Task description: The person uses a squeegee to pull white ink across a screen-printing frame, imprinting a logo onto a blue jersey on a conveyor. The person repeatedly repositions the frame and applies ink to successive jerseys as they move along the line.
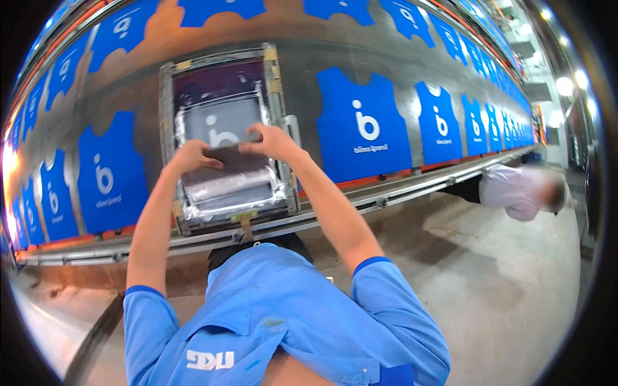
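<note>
A screen-printing frame with a metal rim and patches of tape lies on the long table in front of me. Inside it, a grey mesh carries a pale rounded logo. Across the mesh rests a dark squeegee, with both my hands gripping its upper edge. My left hand closes on its left end, the thumb toward the middle. On its right end my right hand is closed, fingers bent over the top. Silvery, wet-looking ink or film lies on the frame's near side. The squeegee's lower edge is hidden.
Blue sleeveless shirt panels with white prints lie in rows on the table, one right of the frame and another left. A metal rail runs along the near edge. At far right, a person in a pale shirt stands beside the table.
</note>
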`<state>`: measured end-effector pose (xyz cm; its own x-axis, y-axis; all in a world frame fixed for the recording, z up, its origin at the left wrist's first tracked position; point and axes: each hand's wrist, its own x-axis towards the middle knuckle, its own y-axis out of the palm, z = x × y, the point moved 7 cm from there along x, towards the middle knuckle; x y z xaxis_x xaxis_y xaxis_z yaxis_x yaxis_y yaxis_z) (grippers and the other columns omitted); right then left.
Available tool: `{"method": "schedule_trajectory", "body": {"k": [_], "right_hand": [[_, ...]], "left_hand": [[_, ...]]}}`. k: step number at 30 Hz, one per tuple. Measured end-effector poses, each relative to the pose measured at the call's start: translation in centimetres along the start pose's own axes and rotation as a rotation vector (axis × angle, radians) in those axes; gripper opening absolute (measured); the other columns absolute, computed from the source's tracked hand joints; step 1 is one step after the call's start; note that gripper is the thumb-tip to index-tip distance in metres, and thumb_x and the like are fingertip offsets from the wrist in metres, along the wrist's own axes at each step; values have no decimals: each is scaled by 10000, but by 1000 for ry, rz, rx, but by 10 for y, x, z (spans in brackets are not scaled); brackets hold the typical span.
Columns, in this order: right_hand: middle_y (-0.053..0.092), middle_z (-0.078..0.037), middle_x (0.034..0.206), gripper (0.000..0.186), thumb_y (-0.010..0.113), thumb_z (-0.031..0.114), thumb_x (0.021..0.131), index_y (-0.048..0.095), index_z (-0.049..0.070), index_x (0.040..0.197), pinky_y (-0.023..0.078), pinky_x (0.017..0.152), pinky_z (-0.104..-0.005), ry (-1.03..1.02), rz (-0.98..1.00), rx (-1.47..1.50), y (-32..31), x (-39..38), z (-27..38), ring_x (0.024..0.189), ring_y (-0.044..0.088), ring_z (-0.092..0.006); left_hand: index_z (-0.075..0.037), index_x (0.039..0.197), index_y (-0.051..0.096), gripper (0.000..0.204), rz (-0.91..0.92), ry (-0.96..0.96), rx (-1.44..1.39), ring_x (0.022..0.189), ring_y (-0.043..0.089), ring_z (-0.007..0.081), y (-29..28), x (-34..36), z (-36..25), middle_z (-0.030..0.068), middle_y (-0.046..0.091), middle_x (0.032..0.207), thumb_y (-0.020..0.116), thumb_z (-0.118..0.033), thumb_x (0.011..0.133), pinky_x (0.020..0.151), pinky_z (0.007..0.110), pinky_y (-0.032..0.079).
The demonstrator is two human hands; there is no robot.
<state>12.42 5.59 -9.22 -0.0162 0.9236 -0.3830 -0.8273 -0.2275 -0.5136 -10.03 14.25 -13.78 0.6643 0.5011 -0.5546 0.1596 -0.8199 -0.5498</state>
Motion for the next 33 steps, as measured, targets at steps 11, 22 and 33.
{"method": "schedule_trajectory", "body": {"k": [11,22,33], "right_hand": [[625,-165,1074,336,670,213,941,617,97,1252,498,835,-450,277,-718,53,-141,129,-151,959,616,-345],[738,-184,931,330,730,292,906,688,67,1142,540,815,-407,321,-668,240,-117,26,-120,881,724,-309],[713,-177,1183,361,722,350,899,709,119,1176,511,966,-442,247,-711,212,-14,-141,-58,1130,660,-379]], "left_hand": [[-52,806,613,627,-403,30,347,833,671,384,-214,268,-49,159,680,783,797,-645,714,718,481,490],[-185,1147,751,434,-286,72,351,1001,700,347,-136,151,-68,125,749,1046,839,-263,730,875,467,545],[-196,1130,763,439,-584,174,217,965,727,266,128,-250,-88,41,763,1101,718,1,740,805,403,552]]}}
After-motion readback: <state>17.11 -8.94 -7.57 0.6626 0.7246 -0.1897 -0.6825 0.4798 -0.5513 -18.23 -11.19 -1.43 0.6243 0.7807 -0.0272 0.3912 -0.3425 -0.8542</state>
